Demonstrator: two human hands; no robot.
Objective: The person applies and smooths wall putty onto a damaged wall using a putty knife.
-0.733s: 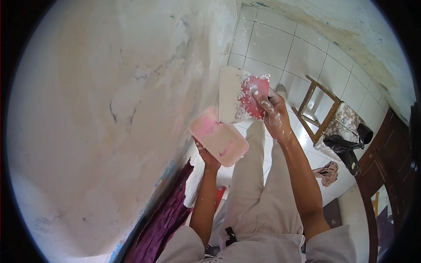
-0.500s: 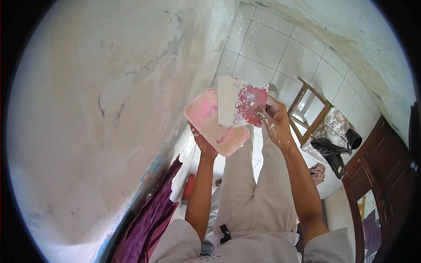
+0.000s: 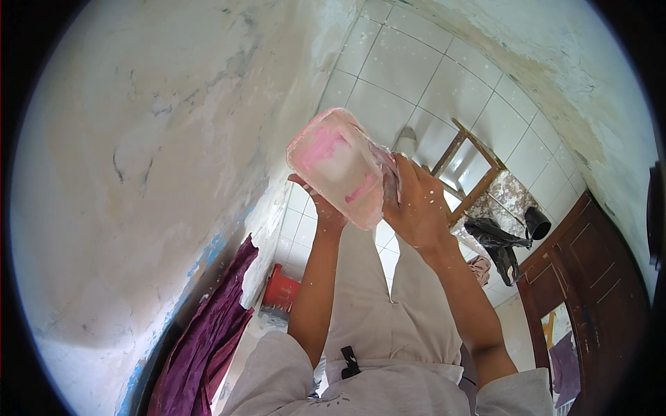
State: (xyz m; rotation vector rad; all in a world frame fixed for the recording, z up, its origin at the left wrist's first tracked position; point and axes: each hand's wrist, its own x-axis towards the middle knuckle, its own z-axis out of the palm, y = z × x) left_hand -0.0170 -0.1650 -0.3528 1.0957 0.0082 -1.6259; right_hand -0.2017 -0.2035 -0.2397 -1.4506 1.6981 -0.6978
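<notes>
Head view: right hand (image 3: 420, 206), fingers clamped on a scraper (image 3: 390, 179), has turned it edge-on beside the tray (image 3: 362, 216), suggesting blade-wiping; left hand (image 3: 329, 211) supports the tray, finger closure unclear.

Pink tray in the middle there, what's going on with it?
Someone's left hand supports the pink tray, which holds pale paste, near a patchy wall. The right hand grips a scraper, seen edge-on at the tray's right side. Farther right, a black bag lies on a wooden stool.
</notes>
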